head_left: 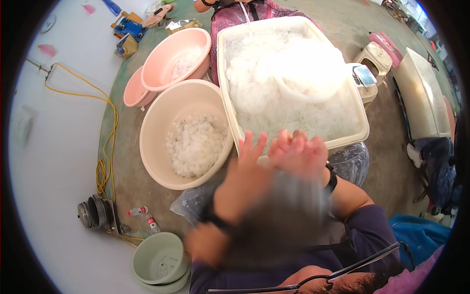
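Observation:
My left hand [247, 174] is raised at the near edge of a large white rectangular tub [364, 130], some fingers stretched up and apart, its palm blurred. Close beside it, my right hand [299, 153] has its fingers curled in; whatever they hold, if anything, is lost in the blur. A pale, see-through smear hangs below both hands. In the tub lie water and white fluffy fibre [247, 81], with a glaring white rounded mass [311, 68] toward the right. Left of it, a beige round basin [154, 142] holds a heap of small white fluffy clumps [196, 149].
Two pink basins [203, 68] stand far left. A person in a pink apron [227, 14] is across the tub. Right are a small scale [364, 76], a stool [374, 59] and another long tub [421, 98]. Green basins [139, 264], bottles [152, 224] and a yellow cord [115, 127] lie left.

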### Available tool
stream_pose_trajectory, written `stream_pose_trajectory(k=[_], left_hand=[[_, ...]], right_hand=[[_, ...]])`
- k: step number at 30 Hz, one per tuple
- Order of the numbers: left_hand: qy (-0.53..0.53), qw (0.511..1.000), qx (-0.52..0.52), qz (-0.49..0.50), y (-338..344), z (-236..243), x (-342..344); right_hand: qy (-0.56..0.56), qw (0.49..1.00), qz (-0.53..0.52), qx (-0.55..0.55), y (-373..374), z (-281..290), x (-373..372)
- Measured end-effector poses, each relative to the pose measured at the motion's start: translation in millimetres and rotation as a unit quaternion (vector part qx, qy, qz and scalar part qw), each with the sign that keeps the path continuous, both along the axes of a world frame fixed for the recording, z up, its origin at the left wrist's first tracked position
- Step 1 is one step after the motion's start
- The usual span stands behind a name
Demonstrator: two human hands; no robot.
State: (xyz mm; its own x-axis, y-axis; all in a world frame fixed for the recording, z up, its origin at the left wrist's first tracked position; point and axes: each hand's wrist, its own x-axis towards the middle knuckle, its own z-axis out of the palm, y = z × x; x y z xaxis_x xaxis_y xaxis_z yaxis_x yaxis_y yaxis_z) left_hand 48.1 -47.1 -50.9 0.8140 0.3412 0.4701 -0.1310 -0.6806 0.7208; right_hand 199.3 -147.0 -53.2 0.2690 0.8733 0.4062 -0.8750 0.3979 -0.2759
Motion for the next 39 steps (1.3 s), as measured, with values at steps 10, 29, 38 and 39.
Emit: stream_pose_trajectory(k=[10, 29, 38, 39], left_hand=[[0.027, 0.968, -0.246, 0.05, 1.9, -10.7, -3.8], [0.135, 0.954, 0.268, -0.022, 20.6, 9.3, -11.0], [0.05, 0.999, -0.003, -0.021, 27.9, -1.0, -27.8], [0.063, 0.995, 0.08, 0.01, 26.6, 4.6, -27.6]], right_hand=[[-0.742, 0.529, -0.373, -0.177, -11.7, -37.2, -3.3], [-0.75, 0.622, -0.114, -0.195, -14.1, -19.2, 10.7], [-0.508, 0.807, -0.052, -0.296, -41.9, 4.2, 40.5], [-0.477, 0.812, -0.057, -0.331, -42.0, 3.3, 38.6]])
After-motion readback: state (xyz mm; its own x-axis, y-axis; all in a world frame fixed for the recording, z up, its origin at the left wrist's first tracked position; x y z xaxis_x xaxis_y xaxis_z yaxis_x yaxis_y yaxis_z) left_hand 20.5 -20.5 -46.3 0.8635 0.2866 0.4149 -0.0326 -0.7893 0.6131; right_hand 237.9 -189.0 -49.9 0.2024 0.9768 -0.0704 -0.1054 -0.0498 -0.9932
